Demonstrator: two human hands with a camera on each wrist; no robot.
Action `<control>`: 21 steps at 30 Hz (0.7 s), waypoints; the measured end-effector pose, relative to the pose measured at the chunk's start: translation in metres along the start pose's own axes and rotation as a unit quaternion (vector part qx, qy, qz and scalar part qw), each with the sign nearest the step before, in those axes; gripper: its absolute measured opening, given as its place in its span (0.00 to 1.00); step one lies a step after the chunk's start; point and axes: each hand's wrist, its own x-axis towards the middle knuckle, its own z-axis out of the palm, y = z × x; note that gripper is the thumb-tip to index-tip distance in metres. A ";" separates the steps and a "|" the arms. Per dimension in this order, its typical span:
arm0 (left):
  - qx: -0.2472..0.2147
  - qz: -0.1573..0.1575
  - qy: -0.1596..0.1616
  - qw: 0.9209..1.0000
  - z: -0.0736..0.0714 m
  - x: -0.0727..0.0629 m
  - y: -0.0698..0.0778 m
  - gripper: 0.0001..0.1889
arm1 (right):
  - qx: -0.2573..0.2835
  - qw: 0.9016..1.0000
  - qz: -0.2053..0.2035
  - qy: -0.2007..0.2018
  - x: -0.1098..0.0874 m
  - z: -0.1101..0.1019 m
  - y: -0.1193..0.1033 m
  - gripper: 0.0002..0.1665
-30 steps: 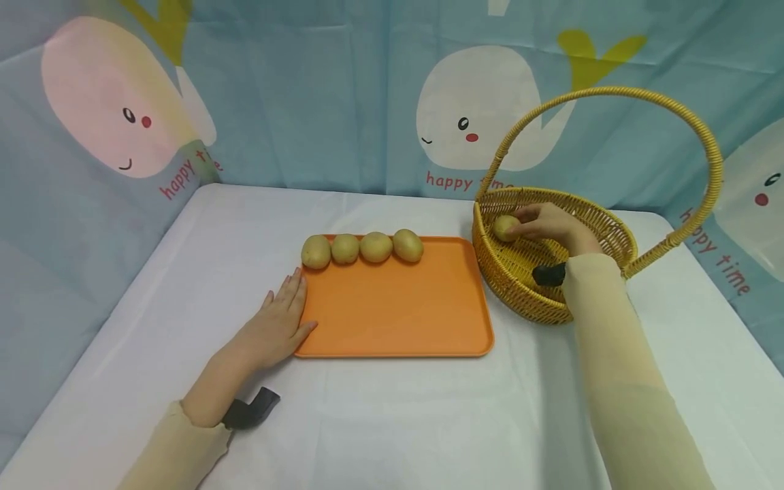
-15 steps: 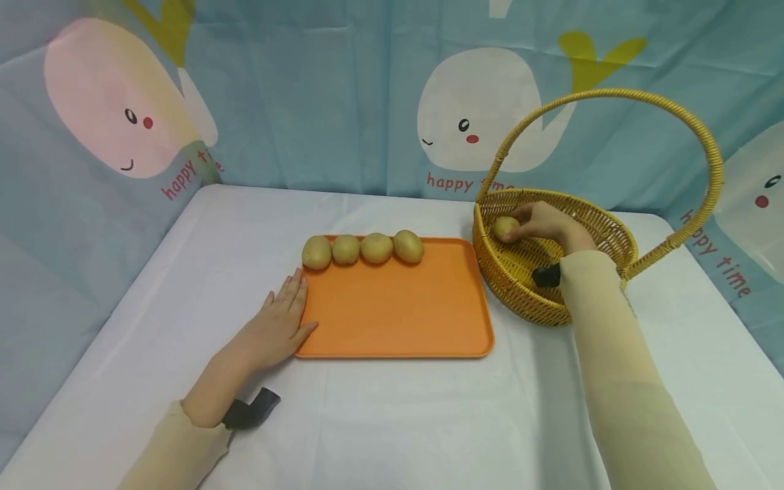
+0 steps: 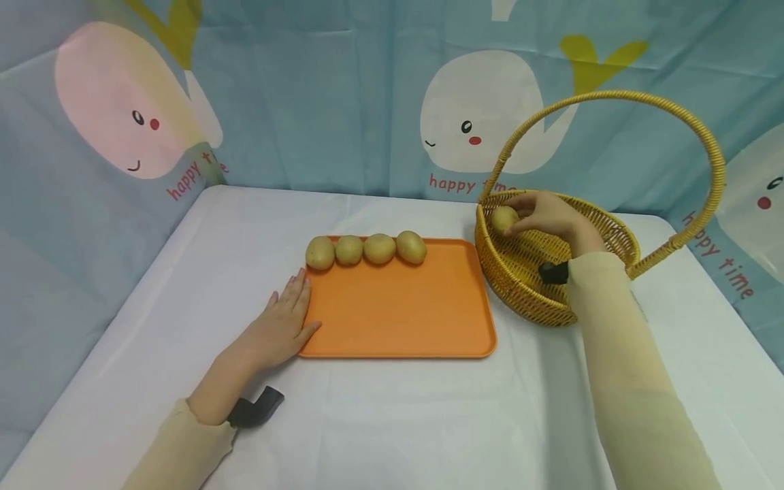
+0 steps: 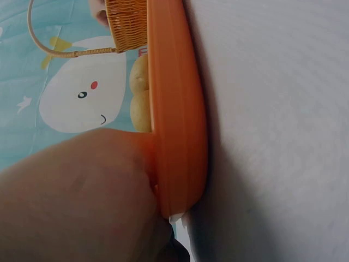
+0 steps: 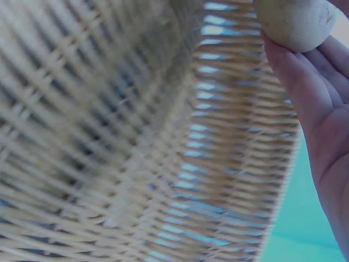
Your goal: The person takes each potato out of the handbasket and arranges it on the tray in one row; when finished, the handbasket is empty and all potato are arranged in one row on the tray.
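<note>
Inside the yellow wicker basket (image 3: 520,292), at its left side, my right hand (image 3: 554,218) grips a potato (image 3: 505,220) between thumb and fingers. The right wrist view shows this potato (image 5: 297,24) against the fingers, beside the woven wall. My left hand (image 3: 278,327) rests along the left rim of the orange tray (image 3: 398,313), fingers straight and thumb over the edge. Several potatoes (image 3: 379,249) stand in a row along the tray's back edge, from the left corner to past the middle. The left wrist view shows the tray's side (image 4: 180,109) close up.
A tall arched handle (image 3: 704,136) rises over the basket, which stands right of the tray. White cloth (image 3: 392,422) covers the table. A blue curtain (image 3: 318,102) with whale prints hangs behind it and along the sides.
My right hand has raised the potato slightly within the basket. My left hand stays on the tray's edge, and the row of potatoes is unchanged. The head view has shifted slightly.
</note>
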 end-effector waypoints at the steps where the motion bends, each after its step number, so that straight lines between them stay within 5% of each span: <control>1: 0.001 -0.001 -0.002 1.000 0.000 0.000 0.000 0.38 | 0.005 1.000 -0.004 -0.001 -0.001 -0.001 -0.002 0.43; 11: 0.001 0.000 -0.005 1.000 -0.001 0.002 0.000 0.38 | 0.031 0.996 -0.072 0.038 -0.024 -0.006 -0.036 0.39; 21: -0.001 0.004 -0.004 1.000 -0.001 0.002 -0.003 0.38 | -0.008 0.983 -0.180 0.037 -0.039 0.022 -0.080 0.37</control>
